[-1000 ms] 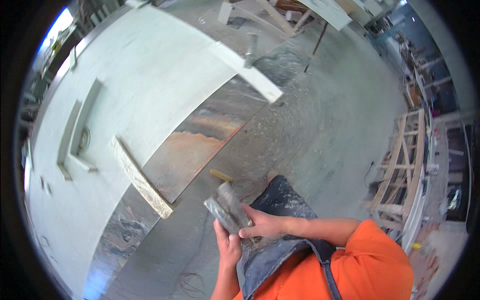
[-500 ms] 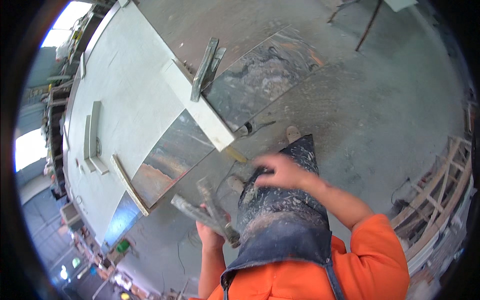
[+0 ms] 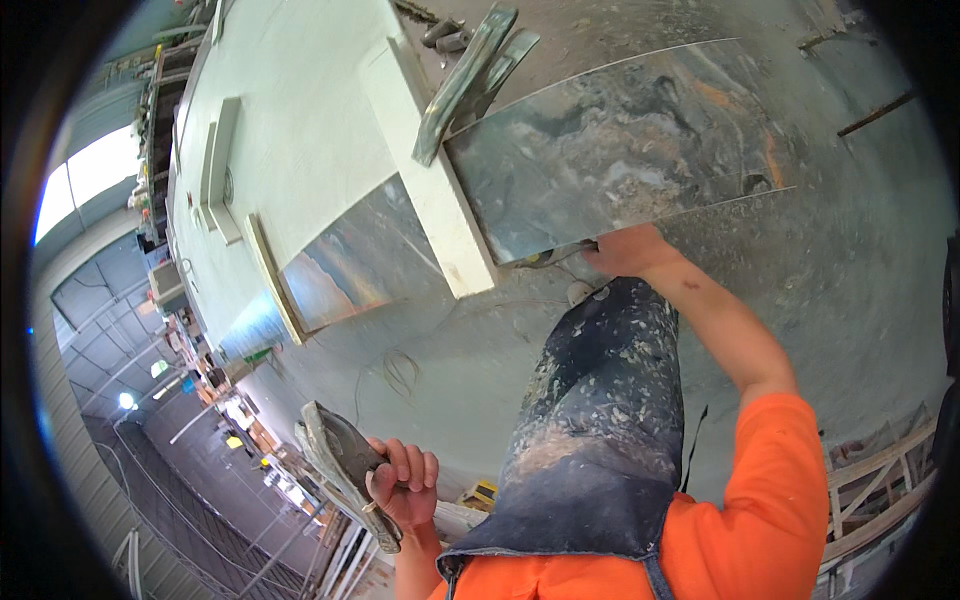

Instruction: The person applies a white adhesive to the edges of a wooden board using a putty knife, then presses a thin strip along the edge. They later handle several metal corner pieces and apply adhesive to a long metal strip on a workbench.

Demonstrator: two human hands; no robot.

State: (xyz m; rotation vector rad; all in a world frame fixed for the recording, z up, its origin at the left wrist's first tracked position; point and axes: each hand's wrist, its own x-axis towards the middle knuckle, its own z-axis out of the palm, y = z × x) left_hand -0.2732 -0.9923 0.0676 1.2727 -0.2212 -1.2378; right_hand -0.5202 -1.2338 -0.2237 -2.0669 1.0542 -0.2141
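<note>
- Left hand (image 3: 402, 487): fingers (image 3: 405, 465) are curled tight around a plaster-caked trowel (image 3: 340, 470), clamped on it low in the view, just left of the person's knee.
- The trowel's grey blade slants up and to the left from the fist, crusted with dried material, held in the air above the floor.
- Right hand (image 3: 628, 251): it reaches out to the near edge of the metal sheet (image 3: 620, 150), touching it at the lower rim; the fingers tuck under the sheet's edge, so I cannot tell whether they are closed on it or just pressed against it.
- The metal sheet is stained grey and rust-orange, lying flat on the concrete floor (image 3: 860, 300) ahead of the knee.
- A white board (image 3: 425, 170) crosses the sheet's left end, and a grey-green straightedge (image 3: 465, 80) leans across the board's top.
- A splattered dark apron (image 3: 600, 420) covers the raised leg, and an orange sleeve (image 3: 770, 480) runs back from the right forearm.
- A large pale slab (image 3: 290, 130) stretches away to the left.
</note>
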